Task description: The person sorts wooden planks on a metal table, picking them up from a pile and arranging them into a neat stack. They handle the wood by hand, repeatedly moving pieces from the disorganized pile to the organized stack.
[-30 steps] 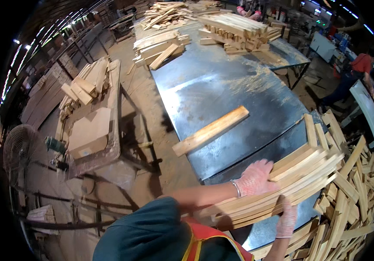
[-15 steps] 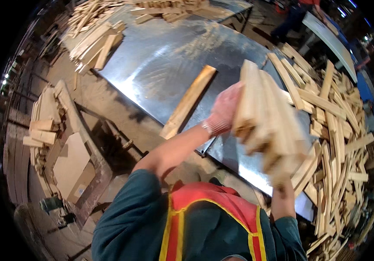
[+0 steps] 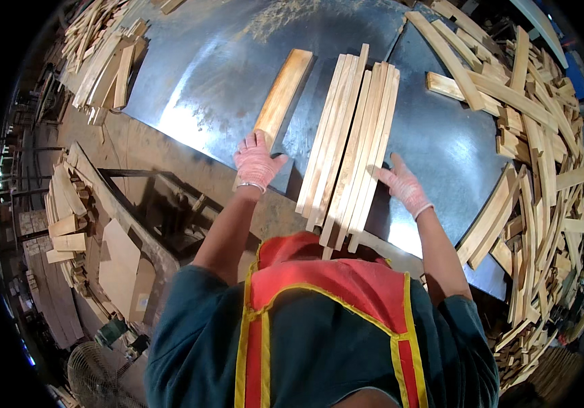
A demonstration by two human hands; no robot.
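"Across the upper middle of the frame, does the metal-topped table [image 3: 448, 136] worry you?"

"It looks smooth, so an uneven push could make wood slide. Along the right side, the heap of loose boards [image 3: 544, 166] lies crossed at all angles; a knock might send pieces slipping."

"And the bundle of strips [image 3: 363, 143] at the centre?"

"It lies on the table, its lower ends seeming to jut past the table's lower edge. A bump from the body there could skew it. A dark gap splits it lengthwise and I see no tie, so sideways pressure might spread the strips."

"The lone board [image 3: 284, 92]?"

"Just left of the bundle, apart from it, slanting toward the top. Its lower end seems to overhang too, so pressing there could tip it."

"Hands?"

"The left hand [image 3: 256, 163], left of centre, lies over that lower end, fingers loosely spread, thumb apart; I can't tell whether it grips. The right hand [image 3: 406, 189], right of centre, has its fingers unclosed around nothing; whether its thumb touches the bundle's right edge, I can't tell."

"What differs from half a second ago?"

"The bundle was lifted and blurred; now it rests on the table. The lone board lay untouched; now the left hand, then on the bundle, covers its end. The right hand, then mostly hidden, shows plainly."
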